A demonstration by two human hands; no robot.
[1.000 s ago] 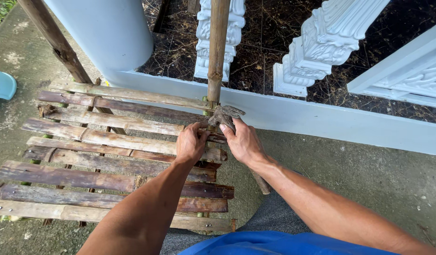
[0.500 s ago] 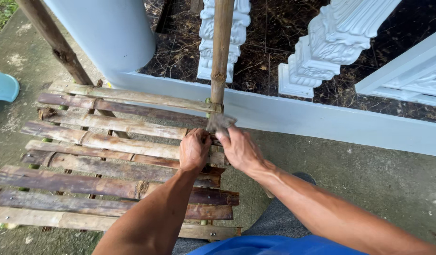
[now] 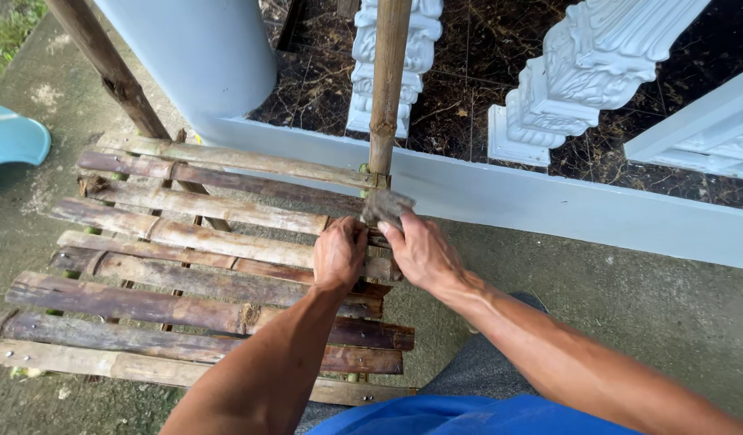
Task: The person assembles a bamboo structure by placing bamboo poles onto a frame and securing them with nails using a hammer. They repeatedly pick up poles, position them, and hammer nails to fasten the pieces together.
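Slatted rack of weathered brown bamboo strips [image 3: 186, 274] on concrete, against a pale blue low wall [image 3: 548, 201]; upright bamboo pole [image 3: 385, 89] at its far corner (white ornate balusters [image 3: 597, 64] behind). Left hand [image 3: 339, 254] fisted on the slats; right hand [image 3: 420, 250] pinches a grey rough lump [image 3: 385, 205] at the pole's foot.

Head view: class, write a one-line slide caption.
Two hands, left and right, hold a grey lump at a bamboo pole's base on a slatted rack.

- Grey concrete floor [image 3: 629, 322], weathered, in daylight.
- Pale blue column [image 3: 194, 56] on a low blue wall [image 3: 548, 205].
- White balusters [image 3: 589, 72] over dark tiles [image 3: 460, 89].
- Grass [image 3: 9, 24] at the top left.
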